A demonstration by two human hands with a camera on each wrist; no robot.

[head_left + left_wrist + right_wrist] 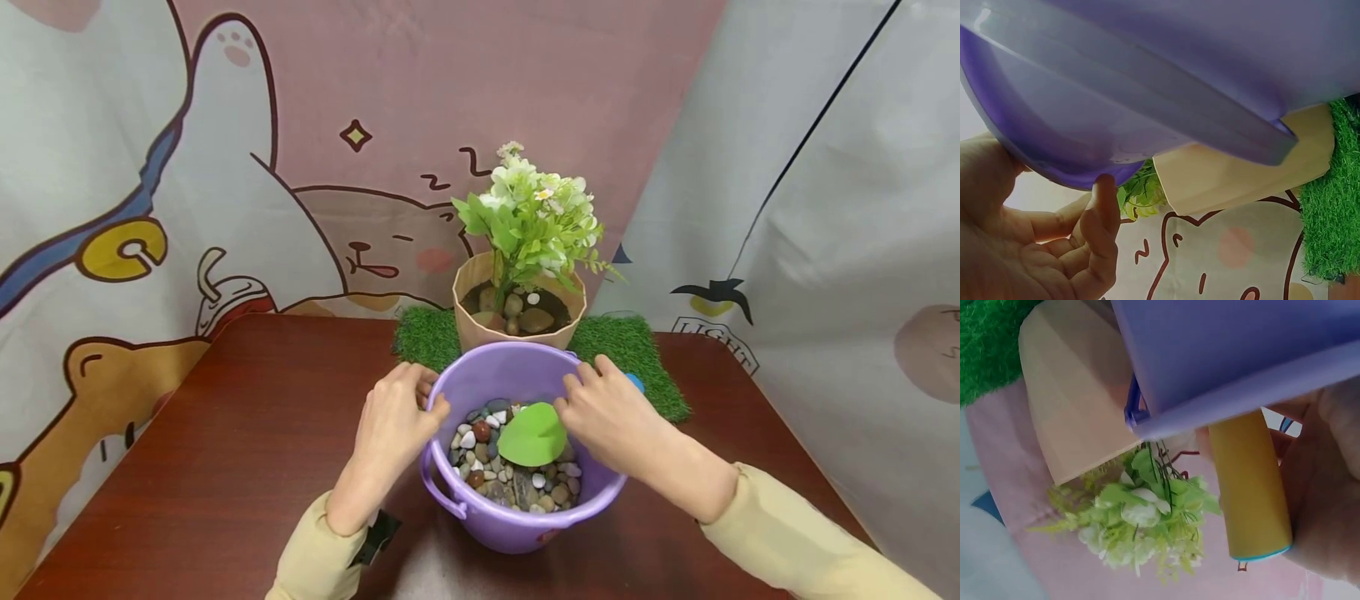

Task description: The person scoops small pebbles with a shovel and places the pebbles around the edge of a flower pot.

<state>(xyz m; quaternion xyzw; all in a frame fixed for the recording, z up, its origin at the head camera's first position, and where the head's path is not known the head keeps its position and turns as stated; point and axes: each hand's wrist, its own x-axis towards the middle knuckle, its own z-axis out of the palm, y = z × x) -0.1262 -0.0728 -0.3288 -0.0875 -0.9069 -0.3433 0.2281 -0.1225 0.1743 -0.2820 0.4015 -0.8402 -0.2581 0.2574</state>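
A purple bucket with pebbles in its bottom stands on the table. At its left rim my left hand pinches the edge between thumb and fingers; the left wrist view shows the fingertips against the rim. Over the bucket's right side, my right hand grips the yellow handle of a toy shovel, whose blue end pokes out past the hand. The shovel's green blade lies over the pebbles. My hand hides the handle in the head view.
Right behind the bucket stands a tan faceted pot with white flowers and stones inside. It sits on a green turf mat. The brown table backs onto a cartoon-printed cloth.
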